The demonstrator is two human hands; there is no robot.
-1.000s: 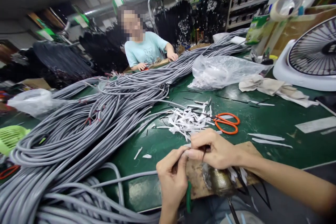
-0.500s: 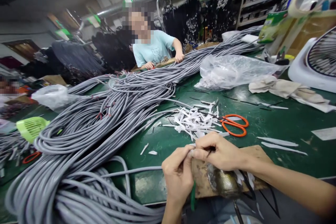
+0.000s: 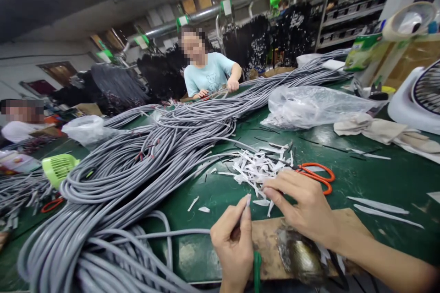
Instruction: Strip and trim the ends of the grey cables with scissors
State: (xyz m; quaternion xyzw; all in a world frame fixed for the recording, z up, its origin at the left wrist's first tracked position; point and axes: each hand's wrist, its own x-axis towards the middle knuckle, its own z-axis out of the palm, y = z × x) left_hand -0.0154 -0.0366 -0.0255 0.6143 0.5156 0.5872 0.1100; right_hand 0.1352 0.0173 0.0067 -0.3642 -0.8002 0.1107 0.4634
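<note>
My left hand [image 3: 233, 240] is closed in a pinch around the end of a grey cable [image 3: 189, 233]. A short whitish tip [image 3: 248, 199] pokes up between its thumb and forefinger. To the right, my right hand [image 3: 302, 203] has its thumb and forefinger drawn together at the near edge of a heap of white strips [image 3: 252, 165]. What those fingertips hold, if anything, I cannot make out. Under my hands lies a wooden board [image 3: 268, 249] with a dark, brassy metal piece [image 3: 302, 256] on it. Orange-handled scissors [image 3: 332, 176] rest just beyond my right hand.
Large coils of grey cable [image 3: 113, 192] cover the table's left and middle. A clear plastic bag [image 3: 309, 105], cloth gloves [image 3: 385, 130] and a white fan [image 3: 409, 100] stand to the right. A green basket-like piece [image 3: 60, 169] is at left. A co-worker [image 3: 209, 75] sits opposite.
My hands were together at the cable end; now they are apart. My right hand has moved away to the right, while my left still pinches the cable. The view has shifted slightly.
</note>
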